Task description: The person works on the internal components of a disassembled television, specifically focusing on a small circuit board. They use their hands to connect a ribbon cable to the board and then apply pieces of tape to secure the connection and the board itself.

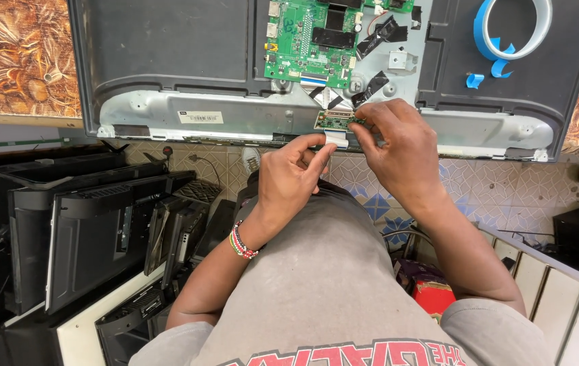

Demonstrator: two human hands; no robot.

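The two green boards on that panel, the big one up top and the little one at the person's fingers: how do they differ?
The big board is a broad rectangle crowded with chips and connectors; the small board is a thin strip. The big board sits untouched in the middle of the panel; the small board is at its lower edge, pinched by the right hand, with the left hand on a white ribbon below it. Both are green circuit boards.

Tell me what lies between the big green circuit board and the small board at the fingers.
In the head view, folded flat ribbon cables lie between the big green circuit board and the small board.
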